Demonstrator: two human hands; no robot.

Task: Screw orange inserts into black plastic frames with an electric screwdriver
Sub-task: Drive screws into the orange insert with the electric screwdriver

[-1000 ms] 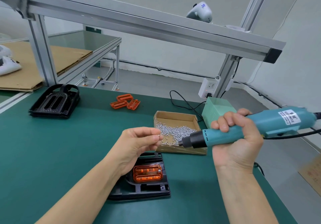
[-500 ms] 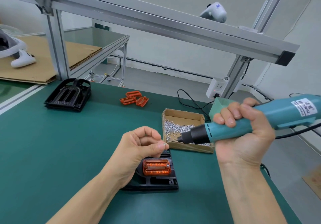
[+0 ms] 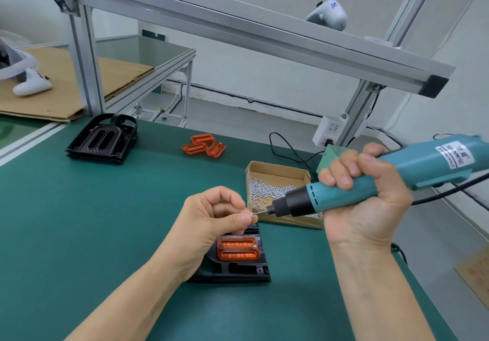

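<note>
A black plastic frame (image 3: 238, 269) lies on the green mat in front of me, with an orange insert (image 3: 237, 248) seated in it. Above it my left hand (image 3: 211, 221) pinches a small silver screw (image 3: 252, 215) between thumb and forefinger. My right hand (image 3: 365, 203) grips the teal electric screwdriver (image 3: 383, 179), held nearly level, and its bit tip touches the screw. My left wrist hides the frame's left part.
A cardboard box of screws (image 3: 277, 190) sits just behind the frame. Three loose orange inserts (image 3: 203, 145) lie farther back, and a stack of black frames (image 3: 103, 139) stands at the back left. A green power unit (image 3: 330, 155) and cables are at the back right, under an aluminium beam (image 3: 238, 28).
The screwdriver's bit has closed the gap to my left fingertips and now meets the screw. My view has drifted, so everything sits slightly further right in the frame.
</note>
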